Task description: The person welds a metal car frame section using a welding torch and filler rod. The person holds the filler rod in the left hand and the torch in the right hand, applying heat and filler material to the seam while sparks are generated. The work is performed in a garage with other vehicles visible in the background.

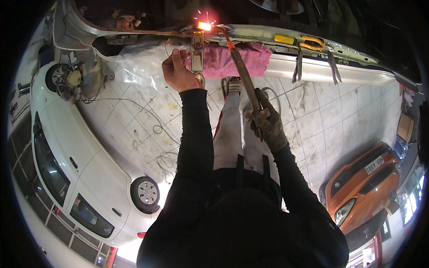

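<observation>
My bare left hand (177, 73) is closed at the sill edge, fingers curled, with a thin bent wire (168, 46) rising from the fingertips. Beside it, an upright metal clamp-like tool (197, 52) reaches up to the car body edge. My gloved right hand (269, 125) grips the handle of a gas torch (242, 71), slanted up and left. Its tip is close to a glowing spot (205, 26), where sparks fly off the metal edge (170, 32). Behind the torch, a pink cloth (219, 60) covers part of the sill.
Yellow-handled pliers (312, 43) and dark straps (298, 64) hang at the sill's right. Clear plastic sheeting (145, 67) drapes at left. Hoses (158, 129) cross the tiled floor (308, 107). A white car (85, 156) stands left, an orange car (364, 183) right, a compressor (87, 76) far left.
</observation>
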### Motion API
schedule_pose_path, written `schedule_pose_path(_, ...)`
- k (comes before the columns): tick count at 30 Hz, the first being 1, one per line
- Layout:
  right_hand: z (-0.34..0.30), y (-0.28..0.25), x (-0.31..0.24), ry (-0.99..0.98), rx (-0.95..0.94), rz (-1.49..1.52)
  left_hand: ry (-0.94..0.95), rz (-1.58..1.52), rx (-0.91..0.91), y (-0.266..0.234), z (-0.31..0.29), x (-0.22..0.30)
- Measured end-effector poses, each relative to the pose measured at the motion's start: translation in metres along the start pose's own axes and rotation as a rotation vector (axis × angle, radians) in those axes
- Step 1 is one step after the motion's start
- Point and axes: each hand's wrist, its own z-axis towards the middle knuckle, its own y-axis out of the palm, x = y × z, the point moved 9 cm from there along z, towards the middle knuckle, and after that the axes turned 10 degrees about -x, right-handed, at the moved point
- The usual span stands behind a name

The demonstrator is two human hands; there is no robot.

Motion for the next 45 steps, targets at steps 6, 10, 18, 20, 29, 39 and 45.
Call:
schedule_pose_path(6, 0.0011, -0.001, 0.003, -0.009, -0.017, 0.024, -0.001, -0.016, -0.013, 0.0024, -0.0011, 0.0004)
schedule_pose_path(10, 0.0007, -0.0022, 0.0034, -0.033, -0.026, 0.016, 0.009, -0.03, -0.018, 0.0021, -0.0009, -0.0002)
schedule_pose_path(18, 0.0013, -0.0022, 0.0031, -0.045, -0.027, 0.037, 0.001, 0.012, 0.005, 0.0019, -0.0012, 0.0029)
schedule_pose_path(20, 0.0012, -0.0031, 0.0041, -0.032, -0.024, 0.04, 0.005, 0.009, 0.002, 0.0021, -0.001, 0.003)
schedule_pose_path(29, 0.0028, -0.0029, 0.0065, -0.039, -0.042, 0.077, 0.019, -0.03, -0.009, 0.0031, -0.0002, 0.0017)
schedule_pose_path(39, 0.0025, -0.0037, 0.0045, -0.03, -0.036, 0.03, 0.005, -0.01, 0.005, 0.0029, -0.0001, 0.0024)
schedule_pose_path(45, 0.0025, -0.0018, 0.0014, -0.035, -0.041, 0.049, 0.027, 0.001, -0.001, -0.0003, 0.0024, 0.0002)
